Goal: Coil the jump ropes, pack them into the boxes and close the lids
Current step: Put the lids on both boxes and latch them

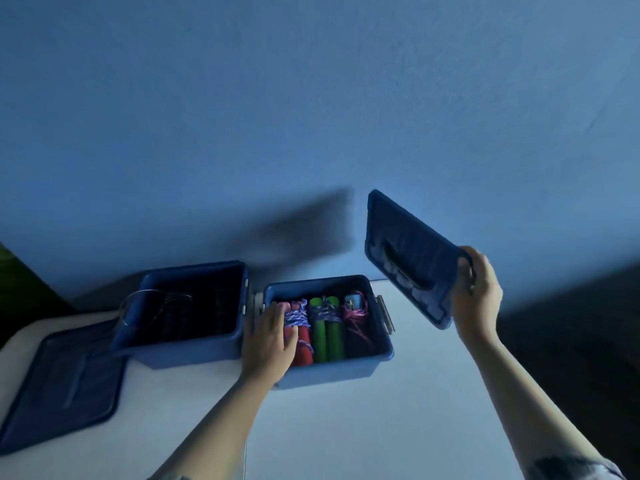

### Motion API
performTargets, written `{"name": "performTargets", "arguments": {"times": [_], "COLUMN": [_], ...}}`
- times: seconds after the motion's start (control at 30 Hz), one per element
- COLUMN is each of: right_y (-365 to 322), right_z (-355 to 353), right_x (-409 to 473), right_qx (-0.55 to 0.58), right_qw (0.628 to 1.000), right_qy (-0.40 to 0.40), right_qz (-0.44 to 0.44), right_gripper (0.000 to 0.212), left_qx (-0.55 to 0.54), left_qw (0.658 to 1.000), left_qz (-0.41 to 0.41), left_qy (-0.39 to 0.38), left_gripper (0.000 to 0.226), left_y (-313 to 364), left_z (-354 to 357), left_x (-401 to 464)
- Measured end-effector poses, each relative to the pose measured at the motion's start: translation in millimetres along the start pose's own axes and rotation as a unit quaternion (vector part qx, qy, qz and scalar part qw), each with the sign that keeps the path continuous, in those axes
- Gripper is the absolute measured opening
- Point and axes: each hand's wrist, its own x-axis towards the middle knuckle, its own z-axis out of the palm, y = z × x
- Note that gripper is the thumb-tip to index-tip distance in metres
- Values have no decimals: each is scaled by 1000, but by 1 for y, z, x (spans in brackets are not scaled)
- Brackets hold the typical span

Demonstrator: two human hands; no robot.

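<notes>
Two open blue boxes stand side by side on a white table. The right box (379,355) holds three coiled jump ropes: a red-handled one (305,342), a green-handled one (327,336) and a pink-corded one (356,315). My left hand (272,336) lies flat over the red-handled rope at the box's left side, fingers straight. My right hand (479,289) grips a blue lid (410,258) by its near edge, tilted in the air to the right of and above that box. The left box (180,348) is dark inside, with a thin clear rope (138,306) looping over its left rim.
A second blue lid (65,382) lies flat on the table at the left, in front of the left box. A blue wall rises right behind the boxes. The table (408,410) ends in darkness at the right; a grey latch (386,313) sticks out from the right box.
</notes>
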Motion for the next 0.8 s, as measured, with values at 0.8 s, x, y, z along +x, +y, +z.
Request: {"name": "performTargets", "arguments": {"times": [0.8], "right_y": [-3], "right_z": [115], "right_x": [4], "right_qx": [-92], "right_qw": [957], "right_qy": [-273], "right_qz": [15], "right_gripper": [42], "left_qx": [-70], "left_qw": [986], "left_qz": [-152], "left_qy": [-27], "left_gripper": [49], "left_y": [-16], "left_z": [-17], "left_x": [-5]}}
